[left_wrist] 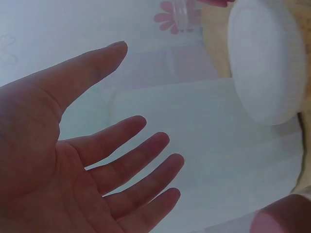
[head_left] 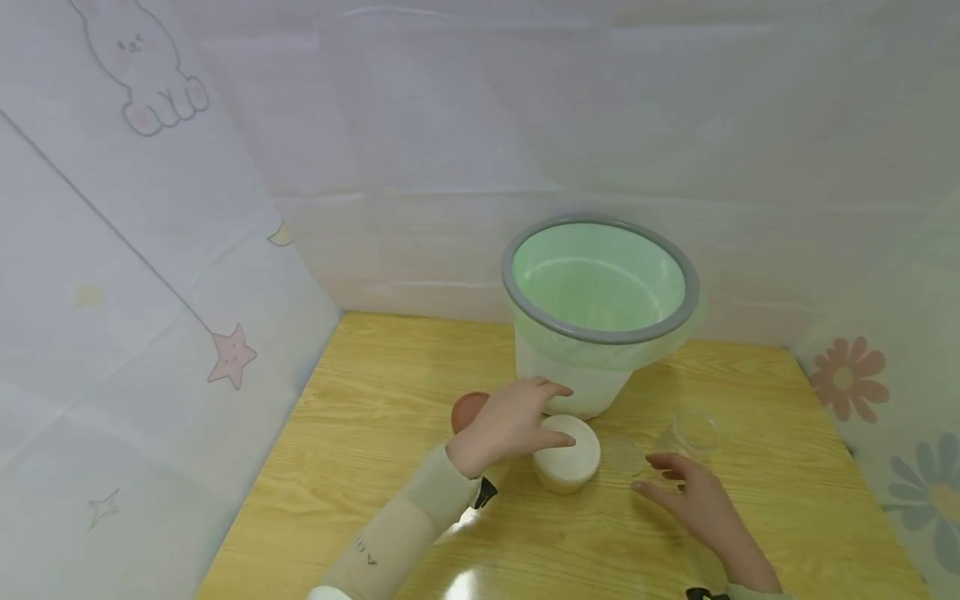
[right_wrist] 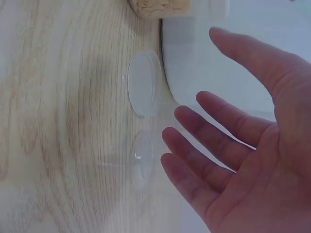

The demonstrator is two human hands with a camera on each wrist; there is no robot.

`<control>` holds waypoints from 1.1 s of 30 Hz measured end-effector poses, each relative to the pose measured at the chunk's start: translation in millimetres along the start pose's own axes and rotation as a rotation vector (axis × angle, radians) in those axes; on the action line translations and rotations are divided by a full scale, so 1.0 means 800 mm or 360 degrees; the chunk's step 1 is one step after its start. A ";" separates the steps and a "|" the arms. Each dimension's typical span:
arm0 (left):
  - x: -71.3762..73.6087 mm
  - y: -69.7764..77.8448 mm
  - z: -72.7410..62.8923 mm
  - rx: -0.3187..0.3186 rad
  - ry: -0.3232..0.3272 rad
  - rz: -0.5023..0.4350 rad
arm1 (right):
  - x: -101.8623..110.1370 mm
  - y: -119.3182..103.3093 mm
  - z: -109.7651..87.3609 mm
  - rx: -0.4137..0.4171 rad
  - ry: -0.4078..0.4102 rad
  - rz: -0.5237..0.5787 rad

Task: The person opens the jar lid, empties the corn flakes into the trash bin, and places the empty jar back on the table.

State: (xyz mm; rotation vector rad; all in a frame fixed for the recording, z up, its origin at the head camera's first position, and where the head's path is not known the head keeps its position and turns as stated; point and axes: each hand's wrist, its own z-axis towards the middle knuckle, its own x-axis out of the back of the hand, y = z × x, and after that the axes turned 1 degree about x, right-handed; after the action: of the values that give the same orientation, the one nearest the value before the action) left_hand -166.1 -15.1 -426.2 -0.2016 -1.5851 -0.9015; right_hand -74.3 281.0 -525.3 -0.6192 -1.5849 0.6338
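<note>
The left hand (head_left: 513,421), fingers spread, is just left of the white-lidded jar (head_left: 567,462). The right hand (head_left: 697,500), fingers loose, is right of it, past a clear lid (head_left: 624,456).

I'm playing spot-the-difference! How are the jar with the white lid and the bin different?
The bin is much bigger than the jar. The bin is open on top, but the jar has a white lid on. The bin is pale green with a gray rim, while the jar shows tan stuff below its lid. Both are round and stand on the wood-patterned table.
</note>
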 end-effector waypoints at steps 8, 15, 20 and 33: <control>-0.042 -0.013 -0.014 0.0091 -0.0047 -0.0054 | -0.022 -0.002 0.009 0.0118 -0.0064 0.0080; -0.067 -0.021 -0.022 0.0103 -0.0041 -0.0185 | -0.048 -0.003 0.019 0.0282 -0.0067 0.0122; -0.086 -0.025 -0.022 0.0093 -0.0022 -0.0251 | -0.064 -0.004 0.024 0.0301 -0.0032 0.0140; -0.134 -0.033 0.003 0.0114 0.0081 -0.0055 | -0.080 -0.016 0.028 0.0358 0.0040 0.0103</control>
State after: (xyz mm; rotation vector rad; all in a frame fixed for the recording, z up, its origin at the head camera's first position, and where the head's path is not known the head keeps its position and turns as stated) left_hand -157.7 6.5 -534.5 -0.0999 -1.5747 -0.8686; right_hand -91.1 226.0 -563.1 -0.5097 -1.4498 0.8367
